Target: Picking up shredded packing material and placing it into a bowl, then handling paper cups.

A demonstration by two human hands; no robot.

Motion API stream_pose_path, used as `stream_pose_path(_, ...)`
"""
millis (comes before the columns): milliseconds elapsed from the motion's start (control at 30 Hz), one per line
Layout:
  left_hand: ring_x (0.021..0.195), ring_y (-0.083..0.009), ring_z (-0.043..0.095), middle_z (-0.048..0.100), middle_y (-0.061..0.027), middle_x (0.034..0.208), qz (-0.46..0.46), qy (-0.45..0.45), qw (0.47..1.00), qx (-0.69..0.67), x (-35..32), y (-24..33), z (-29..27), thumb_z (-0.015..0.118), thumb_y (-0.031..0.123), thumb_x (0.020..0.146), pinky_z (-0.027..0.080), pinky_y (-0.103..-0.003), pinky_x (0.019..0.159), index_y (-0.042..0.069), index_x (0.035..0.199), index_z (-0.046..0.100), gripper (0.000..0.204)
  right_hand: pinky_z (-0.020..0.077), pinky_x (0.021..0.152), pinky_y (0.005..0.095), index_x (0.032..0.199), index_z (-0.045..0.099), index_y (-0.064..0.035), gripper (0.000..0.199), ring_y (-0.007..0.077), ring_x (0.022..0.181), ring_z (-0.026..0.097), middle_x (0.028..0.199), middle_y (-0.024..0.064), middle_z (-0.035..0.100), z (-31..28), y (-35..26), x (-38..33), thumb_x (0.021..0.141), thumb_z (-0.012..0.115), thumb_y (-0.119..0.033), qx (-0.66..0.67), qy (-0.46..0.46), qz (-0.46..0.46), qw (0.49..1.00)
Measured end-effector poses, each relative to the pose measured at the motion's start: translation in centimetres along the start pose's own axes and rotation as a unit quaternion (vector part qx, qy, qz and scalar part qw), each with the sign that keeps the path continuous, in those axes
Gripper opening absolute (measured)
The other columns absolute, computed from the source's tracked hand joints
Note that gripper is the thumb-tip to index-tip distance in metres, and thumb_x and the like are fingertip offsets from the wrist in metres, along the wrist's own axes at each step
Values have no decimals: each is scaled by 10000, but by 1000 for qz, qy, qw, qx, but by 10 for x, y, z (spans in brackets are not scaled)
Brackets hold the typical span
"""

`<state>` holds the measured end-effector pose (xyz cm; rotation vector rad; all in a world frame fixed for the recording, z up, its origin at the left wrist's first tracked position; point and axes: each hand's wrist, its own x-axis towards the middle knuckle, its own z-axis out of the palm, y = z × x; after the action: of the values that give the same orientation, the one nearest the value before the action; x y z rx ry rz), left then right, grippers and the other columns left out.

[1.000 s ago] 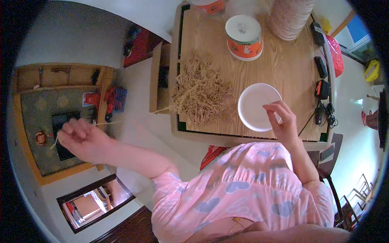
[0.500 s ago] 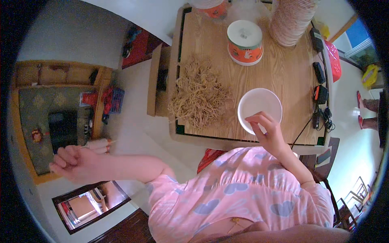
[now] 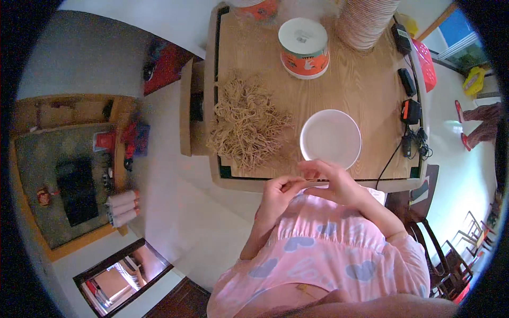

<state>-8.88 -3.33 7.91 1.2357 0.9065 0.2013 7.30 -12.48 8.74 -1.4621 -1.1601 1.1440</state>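
Note:
My left hand [image 3: 281, 197] and my right hand [image 3: 337, 183] meet at the table's front edge, their fingertips almost touching. The left thumb and fingers are pinched together. On the right, the fingers are curled toward the left hand, with the thumb below them. Whatever lies between the fingertips is too small or hidden to make out. Just beyond my right hand stands a round white bowl [image 3: 330, 137], its inside plain and bare. Left of it, a loose tangled heap of tan twine strands [image 3: 248, 124] spreads over the wooden tabletop [image 3: 360, 87].
Behind the bowl stands an upturned orange and green patterned paper bowl stack [image 3: 305, 50]. A tall stack of pale bowls [image 3: 367, 24] rises at the back. Black adapters [image 3: 409, 111] with cables line the right edge. An open cardboard box [image 3: 186, 108] sits left. Another person's legs [image 3: 481, 124] show far right.
My left hand has come in from far out on the left to meet my right hand. The right hand has moved back from over the bowl to the table's front edge.

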Motion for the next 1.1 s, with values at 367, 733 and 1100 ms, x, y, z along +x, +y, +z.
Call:
stream_pose_path(367, 726, -65, 571, 629, -5, 782, -22, 3, 999, 33, 2, -12, -7, 626, 52, 812, 460, -198, 655, 9, 890, 631, 89, 506, 631, 296, 836, 601, -13, 97, 215, 760, 617, 799, 88, 602, 5, 17, -12, 752, 646, 6, -63, 74, -32, 995)
stream_pose_path(733, 636, -37, 493, 549, 34, 700, 52, 3, 999, -3, 5, -13, 5, 661, 32, 780, 415, -180, 588, 26, 897, 627, 123, 469, 592, 329, 822, 572, -15, 80, 260, 696, 579, 761, 109, 549, 7, 17, -12, 766, 628, -28, -118, 93, -65, 986)
stream_pose_path(1100, 572, -33, 387, 477, 45, 645, 135, 33, 985, 103, 10, -16, 18, 673, 24, 760, 300, -188, 499, 10, 812, 649, 58, 448, 612, 408, 814, 517, -11, 93, 356, 739, 550, 780, 159, 549, 8, 28, -15, 819, 564, -91, -175, 99, -51, 978)
